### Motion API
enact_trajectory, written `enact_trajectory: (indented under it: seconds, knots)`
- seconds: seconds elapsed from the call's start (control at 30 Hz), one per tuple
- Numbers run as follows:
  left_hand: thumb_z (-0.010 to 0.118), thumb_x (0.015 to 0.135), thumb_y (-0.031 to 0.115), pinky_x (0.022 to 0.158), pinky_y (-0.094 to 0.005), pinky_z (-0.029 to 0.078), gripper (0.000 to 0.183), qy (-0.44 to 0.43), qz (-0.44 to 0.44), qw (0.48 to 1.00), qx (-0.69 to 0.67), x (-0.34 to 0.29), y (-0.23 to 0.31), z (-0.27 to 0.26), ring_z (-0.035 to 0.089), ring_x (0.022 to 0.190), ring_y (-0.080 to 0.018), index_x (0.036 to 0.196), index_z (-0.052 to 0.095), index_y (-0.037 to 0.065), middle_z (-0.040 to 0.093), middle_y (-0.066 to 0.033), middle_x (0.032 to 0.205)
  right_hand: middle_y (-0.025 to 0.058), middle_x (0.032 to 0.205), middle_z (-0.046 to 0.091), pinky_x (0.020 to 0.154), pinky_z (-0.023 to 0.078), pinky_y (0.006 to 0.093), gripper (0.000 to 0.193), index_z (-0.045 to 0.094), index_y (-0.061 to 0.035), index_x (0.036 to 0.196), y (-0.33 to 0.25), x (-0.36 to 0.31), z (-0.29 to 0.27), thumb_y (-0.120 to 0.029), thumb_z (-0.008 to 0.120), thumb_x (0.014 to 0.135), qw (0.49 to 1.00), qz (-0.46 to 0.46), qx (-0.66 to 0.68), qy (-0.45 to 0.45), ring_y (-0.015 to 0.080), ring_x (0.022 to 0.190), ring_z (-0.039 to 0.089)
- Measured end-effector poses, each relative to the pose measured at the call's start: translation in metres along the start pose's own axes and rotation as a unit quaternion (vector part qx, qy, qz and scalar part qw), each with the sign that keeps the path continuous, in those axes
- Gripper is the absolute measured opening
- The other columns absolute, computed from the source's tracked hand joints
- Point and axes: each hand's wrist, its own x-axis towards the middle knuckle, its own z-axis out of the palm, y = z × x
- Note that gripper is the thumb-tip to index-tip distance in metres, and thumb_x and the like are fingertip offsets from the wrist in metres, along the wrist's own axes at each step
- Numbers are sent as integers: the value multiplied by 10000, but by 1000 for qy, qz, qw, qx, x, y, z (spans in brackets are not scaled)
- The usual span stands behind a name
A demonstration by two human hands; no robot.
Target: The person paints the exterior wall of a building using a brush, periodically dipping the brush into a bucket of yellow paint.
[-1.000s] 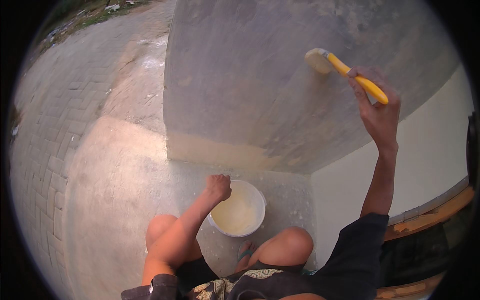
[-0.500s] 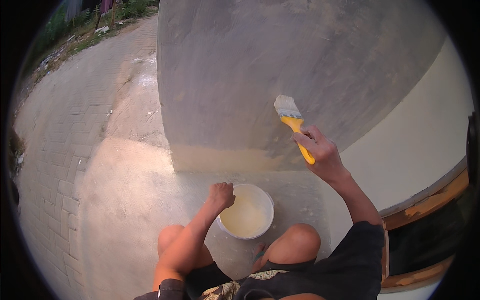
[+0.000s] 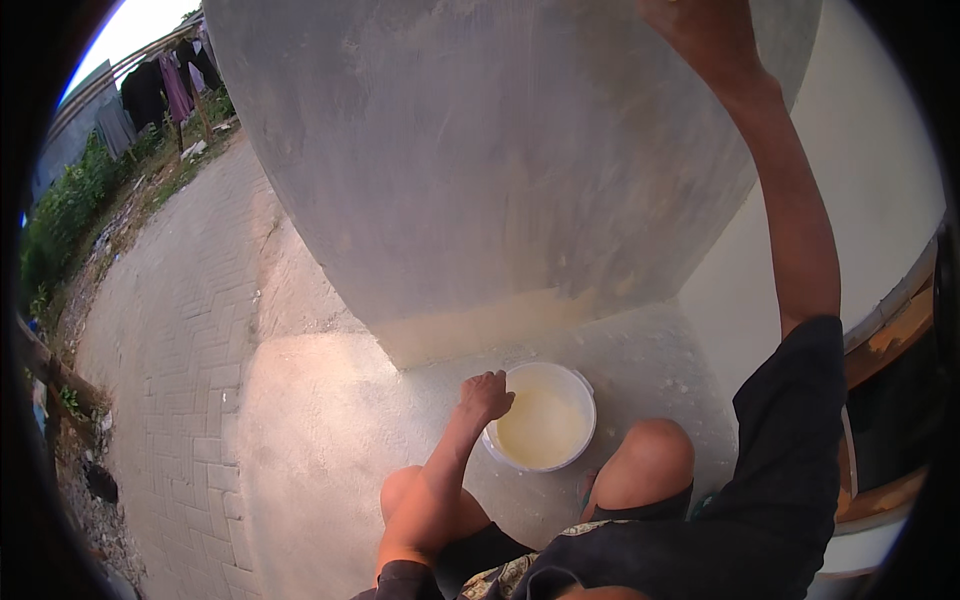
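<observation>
A white bucket [image 3: 590,408] of pale cream liquid stands on the concrete floor between my knees. My left hand [image 3: 488,394] is closed on its left rim, the arm stretched down from below. My right hand [image 3: 705,40] is raised high against the grey plastered wall [image 3: 480,180], cut by the upper edge of the picture. Its fingers are mostly out of sight. The yellow-handled paintbrush it held half a second ago lies beyond the frame. Along the wall's foot runs a yellowish, damp-looking band.
On the right a pale wall [image 3: 860,170] meets the grey one, with a wooden frame [image 3: 890,345] below it. A paved path [image 3: 190,350] runs along the left. Beyond it are plants [image 3: 65,220] and hanging clothes [image 3: 145,95].
My right hand has risen up the wall, taking the paintbrush out of view. The view has shifted and tilted, showing more of the path side. My left hand stays on the bucket's rim.
</observation>
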Motion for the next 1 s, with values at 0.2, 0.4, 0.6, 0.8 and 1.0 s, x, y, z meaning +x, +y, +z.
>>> enact_trajectory:
  seconds: [0.2,0.4,0.6,0.8,1.0]
  knots:
    - [580,824,345,838,-419,500,407,9,21,1000,-3,-2,-4,12,623,993,-326,1069,577,20,651,-172,1018,159,991,557,677,530,332,277,602,-39,965,-125,-126,1,-37,671,696,959,-55,157,-230,258,762,633]
    - [606,807,331,814,-421,504,381,20,18,1000,-6,-4,-2,0,632,952,-325,1028,583,21,653,-174,981,107,852,517,613,489,370,211,580,-49,910,-212,-228,-16,-2,638,713,784,133,442,-414,276,722,596]
    - [618,799,318,796,-421,507,366,37,16,999,-9,-6,-6,8,637,920,-328,1007,587,19,652,-177,958,104,835,540,668,450,406,224,638,-88,982,-164,-205,38,-30,618,767,787,197,386,-439,312,768,566]
    - [617,804,314,798,-422,506,357,46,13,998,-30,-7,-7,1,636,927,-324,999,585,17,651,-170,955,75,834,593,645,445,315,145,662,-82,973,-92,-76,-24,-82,656,827,909,198,281,-236,241,689,555]
    - [622,811,295,794,-409,509,339,37,2,999,-30,-13,-5,-5,637,932,-308,1006,582,20,650,-164,955,68,809,556,630,437,326,149,666,-77,962,-142,-143,-27,-73,671,813,853,208,357,-320,233,694,548]
